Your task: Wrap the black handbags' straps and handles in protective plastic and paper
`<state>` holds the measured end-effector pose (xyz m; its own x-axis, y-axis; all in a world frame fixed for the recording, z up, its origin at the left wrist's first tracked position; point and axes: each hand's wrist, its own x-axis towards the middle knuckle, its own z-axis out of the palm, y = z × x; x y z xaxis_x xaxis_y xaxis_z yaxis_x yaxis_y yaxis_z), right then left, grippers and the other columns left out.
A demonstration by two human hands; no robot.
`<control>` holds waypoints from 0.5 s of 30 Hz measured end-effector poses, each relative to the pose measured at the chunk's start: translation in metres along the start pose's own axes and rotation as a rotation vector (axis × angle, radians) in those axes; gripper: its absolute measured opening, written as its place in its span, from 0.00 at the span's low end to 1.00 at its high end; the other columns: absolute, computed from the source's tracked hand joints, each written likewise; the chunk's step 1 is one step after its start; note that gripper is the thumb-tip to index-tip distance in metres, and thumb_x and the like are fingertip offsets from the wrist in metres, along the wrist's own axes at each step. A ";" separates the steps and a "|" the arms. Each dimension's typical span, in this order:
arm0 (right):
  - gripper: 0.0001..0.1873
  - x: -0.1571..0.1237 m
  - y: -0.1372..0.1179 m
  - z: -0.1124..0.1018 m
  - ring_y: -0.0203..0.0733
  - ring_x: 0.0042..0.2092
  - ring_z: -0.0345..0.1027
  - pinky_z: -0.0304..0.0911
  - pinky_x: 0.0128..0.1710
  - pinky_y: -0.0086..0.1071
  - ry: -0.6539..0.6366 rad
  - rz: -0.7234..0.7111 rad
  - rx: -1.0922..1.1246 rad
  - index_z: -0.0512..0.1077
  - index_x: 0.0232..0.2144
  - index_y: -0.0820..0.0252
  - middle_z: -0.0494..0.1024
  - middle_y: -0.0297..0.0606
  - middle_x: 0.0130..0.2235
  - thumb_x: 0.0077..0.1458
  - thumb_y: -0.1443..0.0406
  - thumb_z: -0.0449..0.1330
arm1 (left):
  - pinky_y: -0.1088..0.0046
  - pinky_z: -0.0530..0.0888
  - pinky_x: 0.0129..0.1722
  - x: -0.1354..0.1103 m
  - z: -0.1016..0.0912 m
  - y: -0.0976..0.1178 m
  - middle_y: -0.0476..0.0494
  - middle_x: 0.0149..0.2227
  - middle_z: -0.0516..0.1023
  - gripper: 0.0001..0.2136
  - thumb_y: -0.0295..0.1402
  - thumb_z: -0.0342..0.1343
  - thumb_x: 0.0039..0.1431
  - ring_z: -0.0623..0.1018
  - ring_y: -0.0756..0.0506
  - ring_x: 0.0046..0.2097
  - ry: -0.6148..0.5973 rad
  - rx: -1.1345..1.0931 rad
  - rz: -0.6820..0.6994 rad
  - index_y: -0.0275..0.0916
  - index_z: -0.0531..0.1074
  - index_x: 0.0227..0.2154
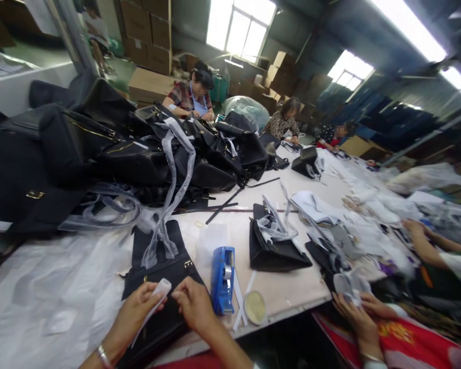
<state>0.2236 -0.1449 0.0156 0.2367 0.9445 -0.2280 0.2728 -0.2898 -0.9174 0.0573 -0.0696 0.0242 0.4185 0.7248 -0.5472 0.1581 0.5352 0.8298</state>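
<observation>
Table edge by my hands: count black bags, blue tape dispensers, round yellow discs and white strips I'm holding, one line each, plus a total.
Black bag: 1, under the left hand and right hand
White strip: 1, pinched in the left hand
Blue tape dispenser: 1
Round yellow disc: 1
Total: 4

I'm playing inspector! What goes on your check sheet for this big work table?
Surface: pale table, mostly covered.
Job's things: black bag under both hands; white strip.
Clutter: blue tape dispenser, pile of black bags, plastic sheet.
Hands: left hand pinches the white strip; right hand is on the black bag, grip unclear.
Cables: nothing seen.
Surroundings: other people working at the table, cardboard boxes, bright windows.
</observation>
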 end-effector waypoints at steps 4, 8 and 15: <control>0.10 -0.037 0.032 -0.076 0.41 0.32 0.68 0.57 0.33 0.31 0.450 0.179 -0.233 0.69 0.31 0.55 0.74 0.35 0.29 0.58 0.57 0.53 | 0.70 0.75 0.37 -0.004 0.000 0.006 0.43 0.32 0.80 0.23 0.50 0.63 0.44 0.79 0.43 0.34 0.081 0.027 0.001 0.35 0.71 0.35; 0.14 -0.057 0.076 -0.110 0.45 0.33 0.67 0.57 0.34 0.33 0.486 0.324 -0.151 0.71 0.26 0.56 0.74 0.37 0.28 0.50 0.52 0.58 | 0.70 0.75 0.37 -0.001 0.002 0.002 0.42 0.32 0.80 0.24 0.50 0.63 0.44 0.79 0.44 0.34 0.050 0.030 -0.015 0.35 0.71 0.36; 0.17 -0.060 0.089 -0.093 0.39 0.27 0.63 0.57 0.30 0.30 0.396 0.309 0.004 0.68 0.21 0.58 0.69 0.31 0.21 0.48 0.52 0.58 | 0.71 0.75 0.38 0.000 0.001 -0.006 0.42 0.33 0.81 0.22 0.48 0.63 0.46 0.79 0.45 0.35 0.029 0.027 0.002 0.35 0.71 0.37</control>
<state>0.3205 -0.2416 -0.0222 0.6418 0.6831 -0.3485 0.1311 -0.5455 -0.8278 0.0571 -0.0733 0.0193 0.3926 0.7383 -0.5483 0.1814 0.5224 0.8332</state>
